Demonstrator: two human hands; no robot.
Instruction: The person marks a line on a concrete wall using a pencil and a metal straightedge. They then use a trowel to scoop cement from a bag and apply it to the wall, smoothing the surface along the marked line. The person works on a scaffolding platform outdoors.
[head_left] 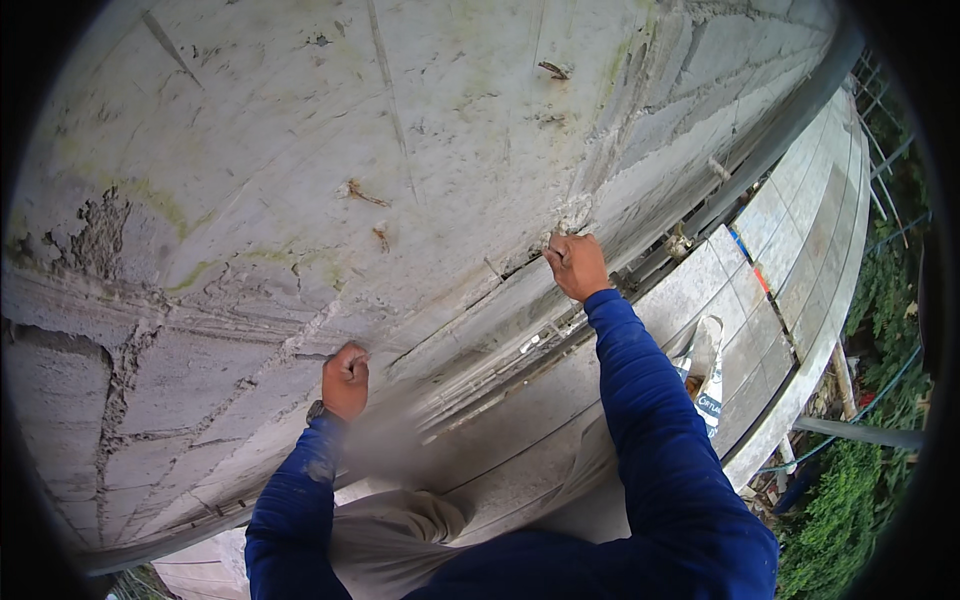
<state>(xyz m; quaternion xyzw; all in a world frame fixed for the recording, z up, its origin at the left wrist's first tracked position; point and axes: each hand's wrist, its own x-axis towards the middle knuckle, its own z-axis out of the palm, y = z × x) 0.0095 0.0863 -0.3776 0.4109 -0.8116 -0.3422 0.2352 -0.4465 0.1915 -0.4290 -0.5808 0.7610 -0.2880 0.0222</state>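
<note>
Both forearms, in blue sleeves, reach toward a rough, pale concrete wall [250,130] with cracks, patches and greenish stains. My left hand [346,380] is closed in a fist against the lower blockwork at center-left; what it holds, if anything, is hidden. A dark band shows at that wrist. Higher and to the right, my right hand [577,266] is pinched at a crumbly, broken spot [572,215] on the wall, its contents too small to make out. A thin dark line, crack or string, runs between the hands.
Grey planks [790,260] of a platform lie below, right of the wall, with a grey pipe [760,150] alongside and a pale torn sack [708,395] on them. A gap with debris runs along the wall's base. Poles [865,435], a blue rope and green foliage [840,530] show beyond the edge.
</note>
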